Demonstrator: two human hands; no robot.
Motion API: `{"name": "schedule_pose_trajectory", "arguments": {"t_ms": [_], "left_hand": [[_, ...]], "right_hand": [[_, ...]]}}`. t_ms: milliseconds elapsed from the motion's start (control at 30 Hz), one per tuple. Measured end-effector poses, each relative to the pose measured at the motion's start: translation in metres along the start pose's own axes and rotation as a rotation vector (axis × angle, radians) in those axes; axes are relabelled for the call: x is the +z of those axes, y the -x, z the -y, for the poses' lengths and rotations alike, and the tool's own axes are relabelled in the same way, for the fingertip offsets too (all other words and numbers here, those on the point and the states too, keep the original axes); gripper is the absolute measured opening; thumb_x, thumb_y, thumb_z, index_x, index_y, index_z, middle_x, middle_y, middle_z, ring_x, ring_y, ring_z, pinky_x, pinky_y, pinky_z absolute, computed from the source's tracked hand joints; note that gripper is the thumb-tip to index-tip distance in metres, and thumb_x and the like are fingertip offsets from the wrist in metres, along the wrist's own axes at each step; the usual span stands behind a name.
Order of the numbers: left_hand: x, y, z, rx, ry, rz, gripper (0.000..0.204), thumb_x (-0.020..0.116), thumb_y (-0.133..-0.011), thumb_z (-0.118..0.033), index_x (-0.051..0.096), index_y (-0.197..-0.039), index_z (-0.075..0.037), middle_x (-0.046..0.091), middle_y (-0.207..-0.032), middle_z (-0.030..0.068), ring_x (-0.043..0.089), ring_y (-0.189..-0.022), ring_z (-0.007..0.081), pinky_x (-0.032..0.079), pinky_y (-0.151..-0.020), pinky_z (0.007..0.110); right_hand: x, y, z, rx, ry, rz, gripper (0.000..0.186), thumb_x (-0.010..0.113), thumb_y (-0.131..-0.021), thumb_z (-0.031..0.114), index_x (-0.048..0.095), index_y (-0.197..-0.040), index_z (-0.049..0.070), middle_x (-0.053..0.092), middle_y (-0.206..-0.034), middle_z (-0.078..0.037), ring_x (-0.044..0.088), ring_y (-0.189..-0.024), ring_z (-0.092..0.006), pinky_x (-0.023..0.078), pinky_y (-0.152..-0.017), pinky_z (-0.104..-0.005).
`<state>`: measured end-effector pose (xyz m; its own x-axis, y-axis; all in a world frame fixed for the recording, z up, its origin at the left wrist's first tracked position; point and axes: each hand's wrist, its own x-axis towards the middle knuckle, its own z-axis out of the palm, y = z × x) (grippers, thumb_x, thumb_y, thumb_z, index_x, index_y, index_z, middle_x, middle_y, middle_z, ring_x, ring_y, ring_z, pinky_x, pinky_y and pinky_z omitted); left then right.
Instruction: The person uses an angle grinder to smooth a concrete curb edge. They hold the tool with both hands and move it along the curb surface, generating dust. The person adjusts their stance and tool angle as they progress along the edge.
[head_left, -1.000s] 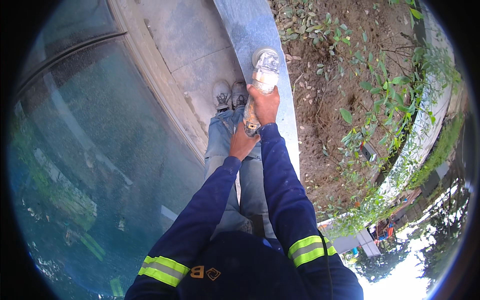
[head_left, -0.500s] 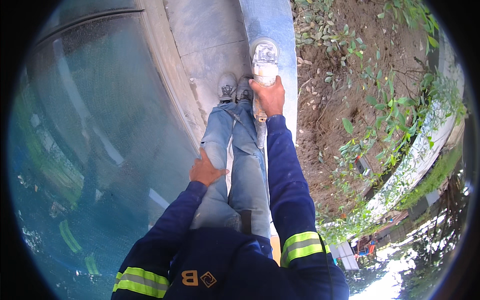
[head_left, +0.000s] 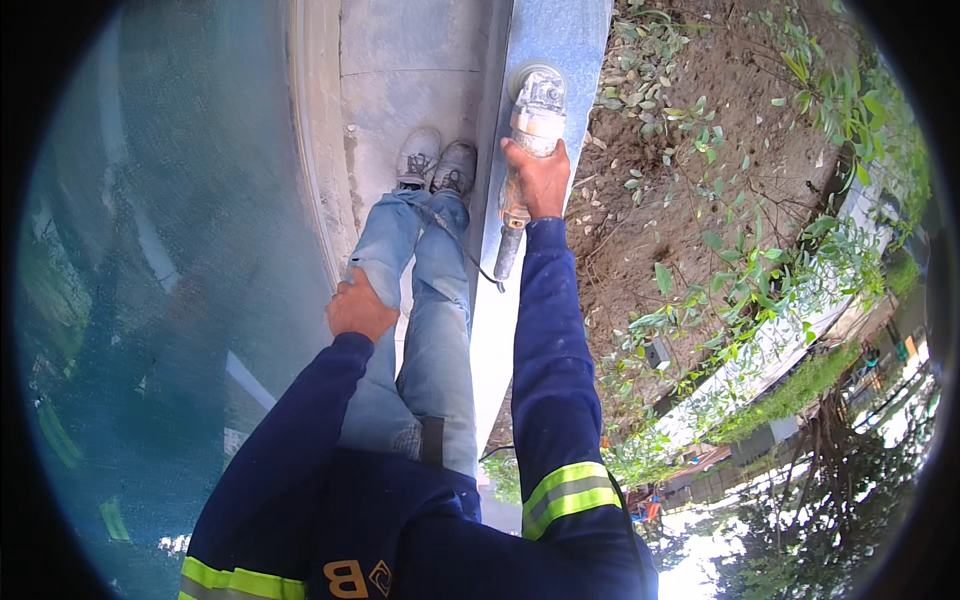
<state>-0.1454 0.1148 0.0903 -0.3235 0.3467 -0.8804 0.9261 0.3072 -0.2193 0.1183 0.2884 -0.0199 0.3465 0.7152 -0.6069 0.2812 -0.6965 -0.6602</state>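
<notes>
My right hand (head_left: 540, 178) is wrapped round the body of a dusty angle grinder (head_left: 539, 118). The grinder's round disc end points away from me and rests over the pale grey ledge (head_left: 560, 35); whether the disc touches the surface I cannot tell. A dark power cord (head_left: 468, 250) runs from the grinder's rear end back across my legs. My left hand (head_left: 361, 305) lies on my left thigh near the knee, its fingers curled over the jeans (head_left: 437, 330) and partly hidden.
A large dusty glass pane (head_left: 200, 200) in a frame stands on the left. Grey paving (head_left: 400, 95) lies under my dusty shoes (head_left: 418, 155). Right of the ledge are bare soil (head_left: 640, 235), leaves and leafy plants (head_left: 770, 260), with a pale curb (head_left: 760, 370) beyond.
My view has shifted, so my legs and left hand appear farther left. The grinder has moved slightly forward along the ledge and tilted, its rear end swinging left. My left hand stays on the thigh.
</notes>
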Motion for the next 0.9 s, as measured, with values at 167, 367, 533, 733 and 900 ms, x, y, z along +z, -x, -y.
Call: {"name": "schedule_pose_trajectory", "arguments": {"t_ms": [167,367,533,733,900], "left_hand": [[-0.001,0.002,0.002,-0.014,0.047,0.025,0.093,0.089,-0.068,-0.041,0.047,-0.141,-0.002,0.068,-0.118,0.0254,0.073,-0.105,0.0419,0.058,-0.093,0.053],[-0.001,0.004,-0.004,-0.029,0.011,0.028,0.095,0.089,-0.068,-0.042,0.047,-0.144,-0.003,0.067,-0.121,0.0251,0.072,-0.107,0.0419,0.057,-0.094,0.053],[0.0,0.004,0.003,-0.031,0.018,0.035,0.094,0.089,-0.069,-0.042,0.047,-0.144,-0.003,0.067,-0.121,0.0248,0.072,-0.108,0.0422,0.057,-0.095,0.053],[-0.006,-0.002,0.002,-0.003,0.049,0.011,0.09,0.088,-0.068,-0.04,0.049,-0.139,-0.002,0.067,-0.121,0.0257,0.071,-0.108,0.0442,0.056,-0.095,0.053],[0.022,-0.007,0.017,0.097,0.035,-0.064,0.101,0.09,-0.065,-0.054,0.049,-0.14,0.0,0.072,-0.117,0.0281,0.072,-0.106,0.0453,0.058,-0.094,0.05]], "right_hand": [[-0.008,0.01,-0.01,0.002,-0.102,-0.017,0.068,0.09,-0.075,0.033,0.063,-0.118,-0.012,0.076,-0.107,-0.025,0.075,-0.096,-0.0322,0.058,-0.086,-0.0412],[-0.008,0.015,-0.017,-0.015,-0.004,0.008,0.061,0.092,-0.075,0.028,0.066,-0.118,-0.007,0.076,-0.105,-0.016,0.073,-0.091,-0.0221,0.057,-0.084,-0.0365],[-0.002,-0.001,-0.005,-0.031,-0.049,-0.016,0.059,0.091,-0.075,0.027,0.067,-0.117,-0.007,0.076,-0.105,-0.016,0.072,-0.09,-0.0223,0.057,-0.083,-0.0362],[-0.018,0.014,-0.018,-0.017,-0.003,-0.058,0.065,0.09,-0.076,0.031,0.064,-0.119,-0.01,0.076,-0.104,-0.021,0.074,-0.09,-0.0288,0.058,-0.083,-0.0404],[-0.005,0.023,-0.03,0.012,0.035,-0.022,0.089,0.09,-0.069,0.048,0.059,-0.133,-0.005,0.076,-0.106,-0.026,0.075,-0.1,-0.0411,0.059,-0.088,-0.0473]]}}
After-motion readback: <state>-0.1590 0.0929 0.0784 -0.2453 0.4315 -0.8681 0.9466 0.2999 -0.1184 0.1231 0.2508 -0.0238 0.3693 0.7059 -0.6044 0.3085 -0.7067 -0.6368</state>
